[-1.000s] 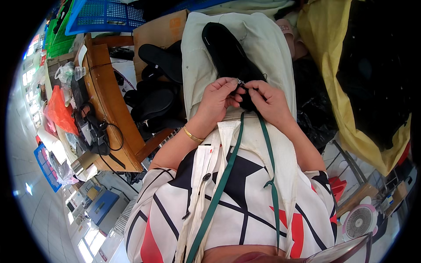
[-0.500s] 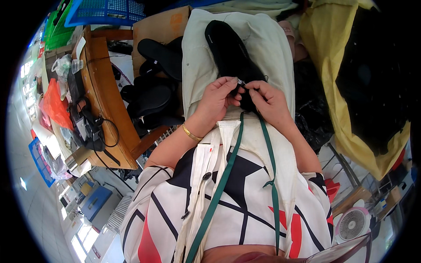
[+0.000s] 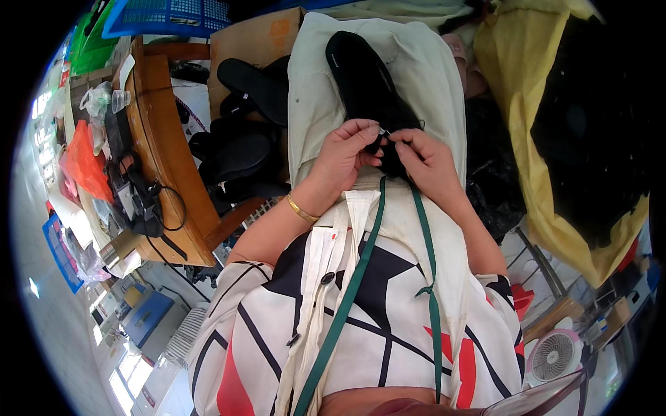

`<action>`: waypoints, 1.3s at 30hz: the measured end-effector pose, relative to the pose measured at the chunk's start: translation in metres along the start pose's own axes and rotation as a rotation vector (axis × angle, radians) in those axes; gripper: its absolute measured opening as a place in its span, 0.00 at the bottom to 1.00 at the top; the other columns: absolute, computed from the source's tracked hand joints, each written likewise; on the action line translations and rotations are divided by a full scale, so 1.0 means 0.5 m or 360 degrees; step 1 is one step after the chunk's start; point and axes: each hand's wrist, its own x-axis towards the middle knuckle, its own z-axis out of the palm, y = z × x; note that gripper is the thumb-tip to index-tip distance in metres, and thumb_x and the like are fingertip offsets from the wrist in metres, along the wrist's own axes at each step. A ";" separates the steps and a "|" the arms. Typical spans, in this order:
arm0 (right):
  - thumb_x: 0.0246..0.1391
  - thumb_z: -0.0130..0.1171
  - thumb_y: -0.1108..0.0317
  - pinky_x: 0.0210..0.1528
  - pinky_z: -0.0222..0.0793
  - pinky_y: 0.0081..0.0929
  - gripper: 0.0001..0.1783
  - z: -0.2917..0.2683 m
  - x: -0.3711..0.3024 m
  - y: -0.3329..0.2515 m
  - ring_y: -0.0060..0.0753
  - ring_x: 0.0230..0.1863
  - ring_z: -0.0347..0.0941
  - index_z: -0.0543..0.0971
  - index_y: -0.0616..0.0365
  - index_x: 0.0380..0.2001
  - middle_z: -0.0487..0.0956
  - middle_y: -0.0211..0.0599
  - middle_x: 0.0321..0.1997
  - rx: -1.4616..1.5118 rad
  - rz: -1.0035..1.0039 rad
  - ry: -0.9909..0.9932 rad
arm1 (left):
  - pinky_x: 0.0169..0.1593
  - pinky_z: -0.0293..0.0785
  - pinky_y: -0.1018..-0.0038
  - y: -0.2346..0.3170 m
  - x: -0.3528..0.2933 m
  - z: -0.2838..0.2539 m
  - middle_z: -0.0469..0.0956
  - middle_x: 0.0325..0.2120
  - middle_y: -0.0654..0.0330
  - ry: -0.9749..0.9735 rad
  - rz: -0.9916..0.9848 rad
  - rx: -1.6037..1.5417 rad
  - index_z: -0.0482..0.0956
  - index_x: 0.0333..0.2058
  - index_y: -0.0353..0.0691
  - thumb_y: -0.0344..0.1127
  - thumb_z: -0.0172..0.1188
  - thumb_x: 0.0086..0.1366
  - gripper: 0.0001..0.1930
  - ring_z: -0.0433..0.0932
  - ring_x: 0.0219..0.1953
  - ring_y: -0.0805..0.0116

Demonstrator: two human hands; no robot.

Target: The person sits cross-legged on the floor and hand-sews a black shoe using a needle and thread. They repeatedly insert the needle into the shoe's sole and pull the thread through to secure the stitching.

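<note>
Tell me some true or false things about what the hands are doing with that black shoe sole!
1. Both hands pinch at one spot on the black shoe sole. True.
2. The left hand wears a gold bangle at the wrist. True.
3. The right hand holds a hammer. False: it pinches something small and pale against the sole.
4. The sole lies on a red cloth. False: the cloth is cream.
5. More black soles are piled left of the lap. True.

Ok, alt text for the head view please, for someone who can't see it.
Both hands, left hand and right hand, pinch a small pale piece at the near end of a black shoe insole lying on a cream cloth over the lap. More black insoles are piled to the left beside a wooden table.
</note>
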 end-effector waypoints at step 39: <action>0.65 0.55 0.67 0.26 0.65 0.13 0.07 0.015 0.016 0.014 0.12 0.22 0.68 0.74 0.59 0.41 0.74 0.24 0.23 0.0155 0.0431 -0.0058 | 0.27 0.69 0.85 0.004 0.002 -0.012 0.77 0.25 0.68 -0.0078 0.0267 0.0749 0.80 0.38 0.35 0.31 0.63 0.65 0.06 0.72 0.23 0.84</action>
